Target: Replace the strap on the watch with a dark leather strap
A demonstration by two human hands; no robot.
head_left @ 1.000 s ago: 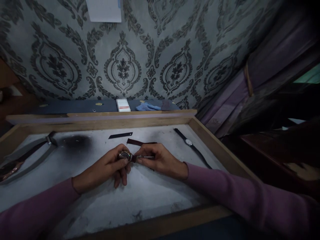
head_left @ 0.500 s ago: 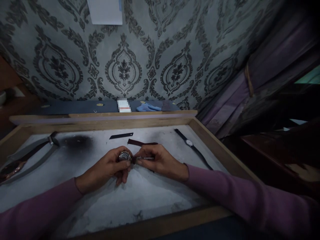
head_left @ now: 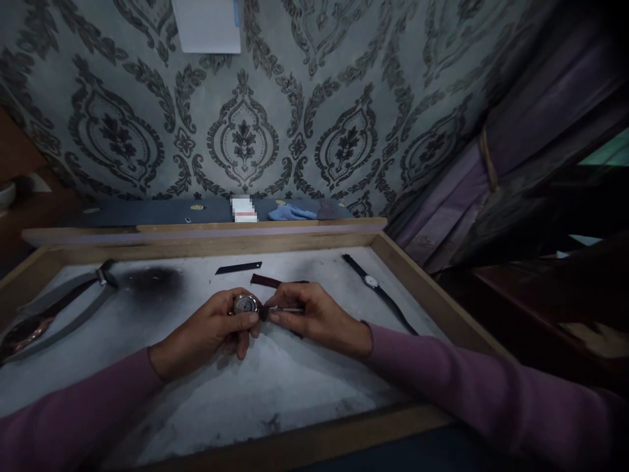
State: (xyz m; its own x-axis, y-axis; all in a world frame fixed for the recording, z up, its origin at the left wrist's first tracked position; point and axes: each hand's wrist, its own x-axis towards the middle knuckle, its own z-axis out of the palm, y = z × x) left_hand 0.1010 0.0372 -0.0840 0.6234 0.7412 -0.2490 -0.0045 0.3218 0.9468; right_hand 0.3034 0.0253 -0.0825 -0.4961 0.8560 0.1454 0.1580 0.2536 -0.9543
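Fingers of the left hand are curled around the watch in the frame's middle; a thin metal tool is pinched by the right hand. The watch should be held steady, the tool pushed softly.

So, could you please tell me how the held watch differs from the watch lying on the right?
The held watch is in the left grip; the lying watch rests on the tray. The held watch's case looks larger than the lying watch's. The lying watch shows long dark straps; the held watch does not. Both cases look round.
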